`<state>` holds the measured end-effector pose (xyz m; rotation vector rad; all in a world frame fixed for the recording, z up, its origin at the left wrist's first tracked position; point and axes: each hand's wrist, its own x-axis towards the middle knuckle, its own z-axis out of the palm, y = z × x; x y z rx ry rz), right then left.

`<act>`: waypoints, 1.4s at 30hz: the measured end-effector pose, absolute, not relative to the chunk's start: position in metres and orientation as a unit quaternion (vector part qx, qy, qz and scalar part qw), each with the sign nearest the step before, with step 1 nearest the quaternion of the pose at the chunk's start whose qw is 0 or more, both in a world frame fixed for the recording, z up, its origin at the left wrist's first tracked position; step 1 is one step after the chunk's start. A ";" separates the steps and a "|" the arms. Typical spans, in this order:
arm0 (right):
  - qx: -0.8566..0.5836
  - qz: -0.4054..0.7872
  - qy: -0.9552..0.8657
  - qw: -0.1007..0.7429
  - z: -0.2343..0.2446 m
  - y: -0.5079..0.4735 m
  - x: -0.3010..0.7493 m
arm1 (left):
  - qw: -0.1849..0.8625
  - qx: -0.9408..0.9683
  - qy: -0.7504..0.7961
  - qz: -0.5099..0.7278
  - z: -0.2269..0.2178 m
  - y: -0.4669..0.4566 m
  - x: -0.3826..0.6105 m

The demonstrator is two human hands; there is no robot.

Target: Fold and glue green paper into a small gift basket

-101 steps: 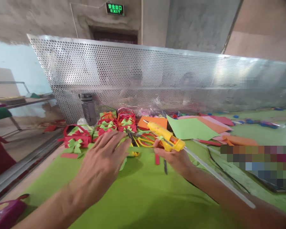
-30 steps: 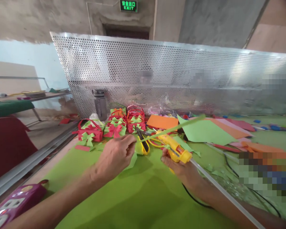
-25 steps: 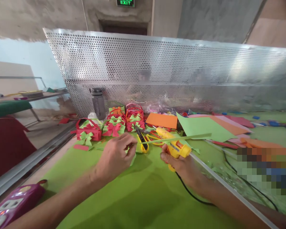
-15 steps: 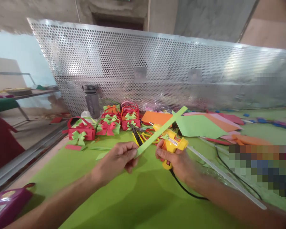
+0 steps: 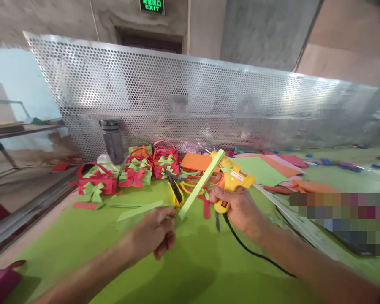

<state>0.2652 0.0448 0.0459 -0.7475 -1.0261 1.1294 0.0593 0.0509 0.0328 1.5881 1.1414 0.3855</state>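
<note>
My right hand (image 5: 237, 202) is wrapped round the handle of a yellow hot glue gun (image 5: 236, 179), its nozzle pointing up and left. A long, pale glue stick (image 5: 281, 209) sticks out of the gun's back. The fingers of my left hand (image 5: 155, 236) are closed at the lower end of a light green paper strip (image 5: 198, 190). That strip slants up to the right, its upper end in front of the gun's nozzle. Behind it lies a yellow and black utility knife (image 5: 175, 192). Another pale green strip (image 5: 141, 210) rests on the table beyond my left hand.
Several small red and green paper baskets with bows (image 5: 98, 183) stand at the back left beside a grey bottle (image 5: 112, 141). Coloured sheets (image 5: 262, 169) lie back right. A perforated metal panel (image 5: 164, 84) rises behind. The gun's black cord (image 5: 253, 253) crosses the green tabletop (image 5: 177, 274).
My left hand has moved slightly left and down and turned, with the strip now steeper. The glue gun is tilted a little differently, its nozzle now showing. The view has shifted to the right and up.
</note>
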 end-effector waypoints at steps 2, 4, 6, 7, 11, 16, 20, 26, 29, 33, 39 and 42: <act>-0.348 0.474 -0.482 0.649 0.043 0.044 0.265 | 0.582 0.652 0.460 0.156 0.029 0.044 0.065; -0.371 0.450 -0.500 0.640 0.039 0.043 0.264 | 0.604 0.642 0.449 0.145 0.025 0.038 0.072; -0.399 0.434 -0.506 0.629 0.035 0.042 0.262 | 0.612 0.637 0.446 0.140 0.021 0.031 0.080; -0.411 0.429 -0.507 0.624 0.033 0.041 0.261 | 0.618 0.634 0.445 0.133 0.019 0.028 0.084; -0.442 0.413 -0.524 0.599 0.032 0.037 0.258 | 0.616 0.645 0.439 0.111 0.016 0.016 0.095; -0.503 0.322 -0.605 0.527 0.041 0.031 0.260 | 0.428 0.787 0.432 0.098 0.043 0.018 0.081; -0.517 0.184 -0.711 0.440 0.048 0.026 0.267 | 0.066 0.823 0.471 0.309 0.086 0.029 0.053; -0.517 0.008 -0.815 0.263 0.047 0.021 0.269 | -0.141 0.848 0.337 0.384 0.096 0.035 0.045; -0.522 -0.060 -0.830 0.185 0.045 0.018 0.268 | -0.174 0.875 0.307 0.333 0.084 0.034 0.051; -0.529 -0.106 -0.830 0.140 0.043 0.015 0.266 | -0.221 0.896 0.288 0.256 0.078 0.028 0.054; -0.535 -0.124 -0.831 0.085 0.046 0.014 0.261 | -0.284 0.900 0.297 0.142 0.069 0.022 0.057; -0.537 -0.125 -0.830 0.082 0.047 0.014 0.260 | -0.284 0.904 0.303 0.107 0.064 0.024 0.060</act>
